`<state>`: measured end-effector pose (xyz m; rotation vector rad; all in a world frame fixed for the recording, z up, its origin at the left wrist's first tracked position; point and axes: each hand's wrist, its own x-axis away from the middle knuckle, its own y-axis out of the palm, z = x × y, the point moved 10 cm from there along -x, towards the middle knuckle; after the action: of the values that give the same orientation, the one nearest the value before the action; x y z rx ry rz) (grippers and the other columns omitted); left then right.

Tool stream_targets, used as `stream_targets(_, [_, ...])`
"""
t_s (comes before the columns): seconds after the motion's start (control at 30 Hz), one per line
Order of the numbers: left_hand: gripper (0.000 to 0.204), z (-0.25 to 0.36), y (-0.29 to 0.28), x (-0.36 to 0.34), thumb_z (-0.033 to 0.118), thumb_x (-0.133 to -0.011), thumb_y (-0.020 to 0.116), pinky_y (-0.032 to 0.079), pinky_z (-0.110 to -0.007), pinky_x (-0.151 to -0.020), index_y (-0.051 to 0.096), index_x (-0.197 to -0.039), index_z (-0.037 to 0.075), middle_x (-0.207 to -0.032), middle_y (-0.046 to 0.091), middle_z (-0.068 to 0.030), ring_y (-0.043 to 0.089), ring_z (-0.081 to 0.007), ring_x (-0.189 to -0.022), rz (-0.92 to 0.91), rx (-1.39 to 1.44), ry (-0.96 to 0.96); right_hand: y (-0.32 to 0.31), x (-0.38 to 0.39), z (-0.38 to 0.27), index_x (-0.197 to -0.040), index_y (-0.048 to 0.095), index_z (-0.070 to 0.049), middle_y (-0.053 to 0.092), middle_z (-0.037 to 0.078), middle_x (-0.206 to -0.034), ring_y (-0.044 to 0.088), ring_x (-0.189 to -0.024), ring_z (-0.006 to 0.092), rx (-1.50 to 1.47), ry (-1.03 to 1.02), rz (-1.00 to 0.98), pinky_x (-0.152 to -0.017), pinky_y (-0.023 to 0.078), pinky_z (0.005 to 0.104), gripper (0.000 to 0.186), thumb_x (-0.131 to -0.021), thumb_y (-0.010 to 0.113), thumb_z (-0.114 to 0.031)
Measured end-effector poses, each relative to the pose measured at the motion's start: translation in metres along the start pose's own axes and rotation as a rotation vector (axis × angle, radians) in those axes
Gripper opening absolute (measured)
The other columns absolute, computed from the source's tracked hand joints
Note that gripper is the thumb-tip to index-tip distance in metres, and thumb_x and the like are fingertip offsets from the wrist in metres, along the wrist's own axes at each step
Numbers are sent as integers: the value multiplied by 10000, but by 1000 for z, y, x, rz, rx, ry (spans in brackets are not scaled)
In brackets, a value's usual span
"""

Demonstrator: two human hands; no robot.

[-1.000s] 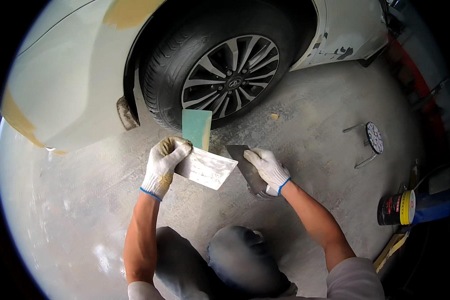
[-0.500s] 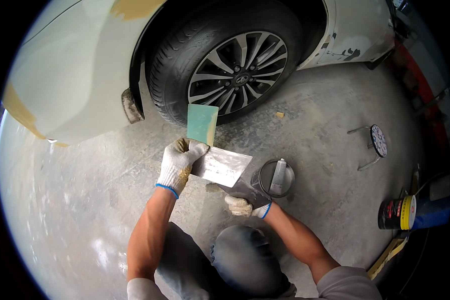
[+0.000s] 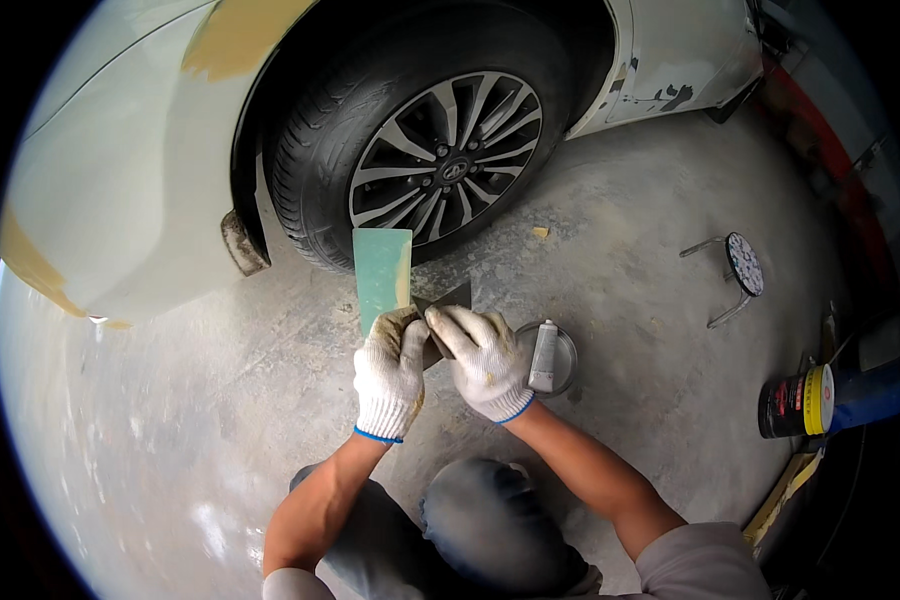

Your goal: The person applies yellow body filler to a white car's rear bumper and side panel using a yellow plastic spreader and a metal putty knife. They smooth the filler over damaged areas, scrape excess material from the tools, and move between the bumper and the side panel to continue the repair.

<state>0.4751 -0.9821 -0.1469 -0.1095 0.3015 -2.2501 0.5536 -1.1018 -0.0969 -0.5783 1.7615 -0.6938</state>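
Observation:
My left hand (image 3: 388,375), in a white knit glove stained yellow-brown, is closed on a green spreader (image 3: 381,268) with a streak of pale yellow filler down one side. The spreader stands up in front of the car's tyre. Right beside it my right hand (image 3: 485,362), gloved too, pinches a dark flat scraper (image 3: 458,297). The two hands nearly meet at the thumbs. Between them, the edges of the flat blades overlap and are mostly hidden by the fingers. Behind my right hand a grey can (image 3: 570,374) stands on the floor with a grey tube (image 3: 543,356) lying across its top.
A white car with yellow filler patches (image 3: 240,38) and a black wheel (image 3: 448,165) fills the far side. To the right are a small round stool (image 3: 744,264) and a black and yellow bucket (image 3: 796,402). My knees (image 3: 500,520) are below my hands.
My right hand has come up and left to meet my left hand, bringing the dark scraper along. The shiny metal plate's broad face no longer shows. The view has shifted slightly.

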Motion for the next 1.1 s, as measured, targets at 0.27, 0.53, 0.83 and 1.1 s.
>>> stream_targets(0.27, [238, 0, 24, 3, 148, -972, 615, 518, -282, -830, 659, -1116, -36, -965, 700, -70, 635, -122, -883, -677, 561, -265, 70, 60, 147, -1022, 627, 18, 677, 203, -868, 672, -818, 276, -635, 845, -266, -743, 501, 386, 349, -995, 567, -325])
stream_targets(0.53, [208, -36, 17, -33, 175, -971, 640, 526, -272, -759, 639, -1065, -10, -972, 676, -52, 632, -120, -846, -468, 572, -301, 97, 104, 81, -1248, 613, 10, 651, 14, -1115, 592, -1002, 61, -1436, 971, -354, -891, 491, 234, 329, -1024, 568, -227])
stream_targets(0.83, [233, -16, -3, -30, 187, -959, 656, 501, -284, -662, 696, -983, -42, -815, 701, -34, 635, -149, -712, -368, -218, -81, 36, 48, 101, -1138, 629, 6, 684, 40, -967, 658, -813, 103, -1504, 1087, -424, -733, 554, 238, 343, -982, 645, -300])
stream_targets(1.1, [125, -70, 43, -33, 80, -888, 640, 526, -311, -695, 697, -920, -27, -887, 717, -77, 659, -165, -764, -480, -64, 4, 53, 38, 33, -845, 602, -35, 594, 240, -697, 611, -671, 429, -633, 559, -496, -571, 450, 463, 409, -993, 560, -414])
